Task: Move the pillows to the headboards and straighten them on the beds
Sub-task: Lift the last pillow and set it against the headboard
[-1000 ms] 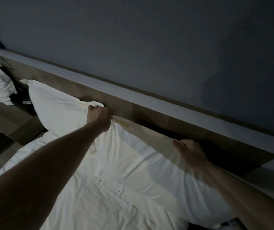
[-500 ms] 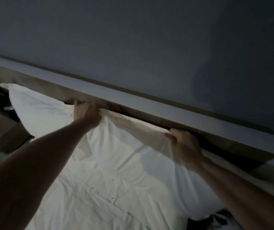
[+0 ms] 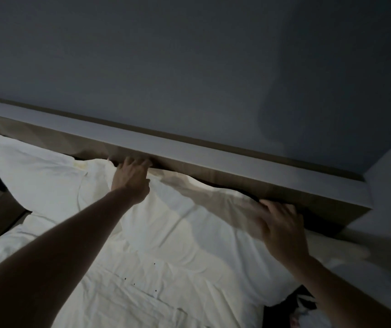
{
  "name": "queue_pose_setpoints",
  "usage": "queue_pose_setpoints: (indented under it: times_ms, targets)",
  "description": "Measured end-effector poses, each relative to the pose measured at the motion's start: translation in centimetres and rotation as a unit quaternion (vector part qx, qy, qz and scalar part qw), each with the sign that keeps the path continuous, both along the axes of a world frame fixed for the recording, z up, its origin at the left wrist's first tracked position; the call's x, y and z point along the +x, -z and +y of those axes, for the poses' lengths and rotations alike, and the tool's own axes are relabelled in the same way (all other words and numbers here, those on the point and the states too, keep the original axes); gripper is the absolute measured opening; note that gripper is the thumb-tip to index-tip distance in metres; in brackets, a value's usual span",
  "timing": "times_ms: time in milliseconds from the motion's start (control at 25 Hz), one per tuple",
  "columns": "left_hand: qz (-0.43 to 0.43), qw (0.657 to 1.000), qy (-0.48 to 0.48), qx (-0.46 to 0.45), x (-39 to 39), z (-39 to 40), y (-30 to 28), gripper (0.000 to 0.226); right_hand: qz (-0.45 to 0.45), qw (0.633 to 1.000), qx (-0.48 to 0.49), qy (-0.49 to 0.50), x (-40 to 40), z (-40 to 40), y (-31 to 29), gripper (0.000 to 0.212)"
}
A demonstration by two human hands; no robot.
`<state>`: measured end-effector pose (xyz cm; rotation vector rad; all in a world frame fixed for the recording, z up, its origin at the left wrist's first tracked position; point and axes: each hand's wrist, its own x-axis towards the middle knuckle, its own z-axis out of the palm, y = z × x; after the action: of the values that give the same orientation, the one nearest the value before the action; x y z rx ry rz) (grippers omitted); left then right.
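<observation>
Left hand (image 3: 131, 178) fingers reach nearly straight over the near pillow's (image 3: 178, 233) top edge at 11 o'clock, touching the headboard (image 3: 213, 171); the right hand (image 3: 282, 229), fingers spread and blurred, presses its edge at 3 o'clock. A second pillow (image 3: 38, 176) lies at 9 o'clock, also against the headboard, with a dark gap behind the right hand.

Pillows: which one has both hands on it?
The right pillow, along the headboard. The left hand and right hand both rest on its top edge. The left pillow is untouched.
</observation>
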<state>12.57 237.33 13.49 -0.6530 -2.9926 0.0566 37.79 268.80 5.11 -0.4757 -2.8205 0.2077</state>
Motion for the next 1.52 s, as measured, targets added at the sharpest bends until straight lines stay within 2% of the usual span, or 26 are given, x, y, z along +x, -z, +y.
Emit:
queue_pose_setpoints:
  times_ms: [80, 160, 240, 360, 480, 560, 680, 760, 920, 1000, 1120, 1240, 1320, 1400, 1520]
  targets:
    - [-0.052, 0.998, 0.006, 0.029, 0.4, 1.4, 0.5, 0.051, -0.055, 0.996, -0.038, 0.058, 2.3, 2.1, 0.3, 0.046]
    - [-0.083, 0.995, 0.006, 0.056, 0.9, 2.6, 1.1, 0.044, -0.129, 0.978, -0.126, 0.105, 2.6, 3.3, 0.6, 0.046]
    - [-0.097, 0.991, 0.016, 0.087, 1.4, 3.9, 1.6, 0.033, -0.156, 0.97, -0.15, 0.109, 2.3, 3.9, 1.0, 0.04]
    - [-0.082, 0.988, 0.008, 0.13, 1.6, 4.9, 1.5, 0.021, -0.048, 0.985, -0.132, 0.1, 2.1, 4.4, 0.7, 0.024]
    - [-0.053, 0.985, -0.035, 0.159, 1.1, 4.0, 1.2, 0.025, 0.087, 0.979, -0.165, 0.082, 2.2, 4.2, -0.9, 0.026]
    - [-0.071, 0.985, -0.063, 0.145, 1.0, 3.7, 1.6, 0.027, 0.135, 0.97, -0.19, 0.066, 1.7, 3.8, -1.2, 0.03]
    - [-0.114, 0.982, -0.069, 0.133, 1.8, 4.9, 2.2, 0.028, 0.153, 0.95, -0.241, 0.129, 1.1, 3.3, 0.1, 0.03]
    - [-0.1, 0.976, -0.067, 0.181, 2.3, 6.0, 2.2, 0.022, 0.167, 0.927, -0.281, 0.185, 1.0, 3.2, 0.8, 0.024]
    - [-0.078, 0.96, -0.077, 0.259, 2.2, 6.3, 2.3, 0.013, 0.208, 0.916, -0.3, 0.164, 0.9, 2.6, 0.3, 0.008]
    - [-0.068, 0.954, -0.058, 0.287, 3.5, 5.9, 2.8, 0.021, 0.228, 0.913, -0.31, 0.134, 1.3, 2.0, 0.2, 0.019]
    - [-0.046, 0.952, 0.002, 0.302, 6.8, 5.4, 4.5, 0.047, 0.207, 0.915, -0.346, 0.024, 2.9, -0.7, 0.2, 0.046]
    - [-0.078, 0.97, 0.024, 0.231, 8.6, 5.6, 6.5, 0.056, 0.157, 0.951, -0.26, -0.064, 3.6, -2.0, 0.7, 0.047]
    - [-0.124, 0.974, 0.013, 0.187, 8.2, 6.0, 7.2, 0.066, 0.113, 0.972, -0.194, -0.063, 3.0, -1.6, 1.2, 0.052]
    - [-0.16, 0.971, -0.005, 0.18, 7.1, 6.5, 7.0, 0.076, 0.075, 0.985, -0.152, -0.043, 2.3, -0.6, 1.2, 0.057]
    - [-0.188, 0.967, -0.017, 0.17, 5.8, 7.0, 6.2, 0.081, 0.048, 0.989, -0.132, -0.039, 1.7, 0.1, 0.8, 0.063]
